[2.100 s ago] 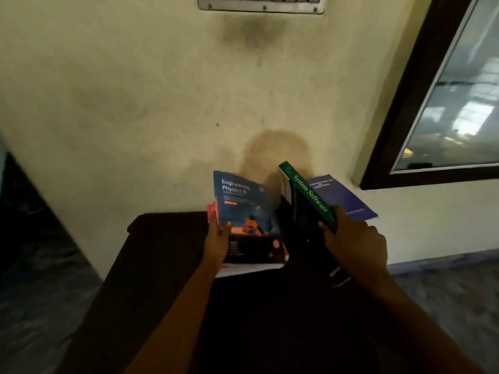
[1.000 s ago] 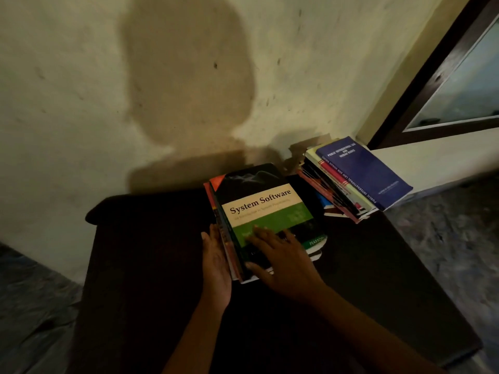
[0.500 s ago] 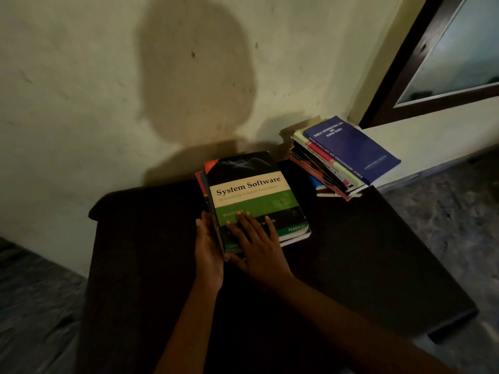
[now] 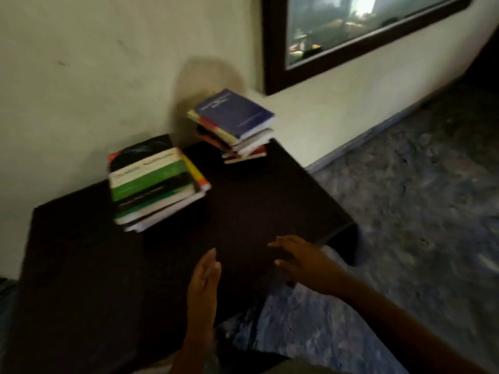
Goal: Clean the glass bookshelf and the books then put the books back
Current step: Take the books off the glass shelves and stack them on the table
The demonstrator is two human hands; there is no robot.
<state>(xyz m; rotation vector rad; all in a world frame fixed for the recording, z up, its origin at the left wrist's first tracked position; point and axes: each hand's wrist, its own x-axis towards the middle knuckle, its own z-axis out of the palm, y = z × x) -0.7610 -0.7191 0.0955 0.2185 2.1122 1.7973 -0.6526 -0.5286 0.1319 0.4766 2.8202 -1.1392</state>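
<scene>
Change from half a second ago: we see that both hands have left the near stack (image 4: 158,190). Earlier the right palm lay flat on its top cover and the left hand pressed its left edge. Both stacks keep their places on the table.
Left hand (image 4: 204,276): empty, fingers straight and held together, seen edge-on above the table's near part, well apart from the books.
Right hand (image 4: 299,259): empty, fingers loosely spread, palm down, near the table's right front edge.
Near stack: a few rectangular volumes lying flat at the table's rear, close to the wall, with edges slightly stepped and pale page blocks showing at the front.
Top book (image 4: 148,168): glossy cover banded black, cream and green. Its title, legible earlier as "System Software", is smeared by motion blur.
Far stack (image 4: 237,141): thinner books fanned askew at the rear right corner, overhanging the table's edge.
Blue book (image 4: 235,112): a matte dark-blue cover topping the far stack.
Table (image 4: 81,265): a dark, matte, flat top with a rounded right corner.
Wall (image 4: 81,63): pale plaster, faintly stained.
Glass pane (image 4: 351,22): reflective, in a dark frame; we cannot tell whether it belongs to the bookshelf.
Floor (image 4: 418,184): mottled blue-grey.
</scene>
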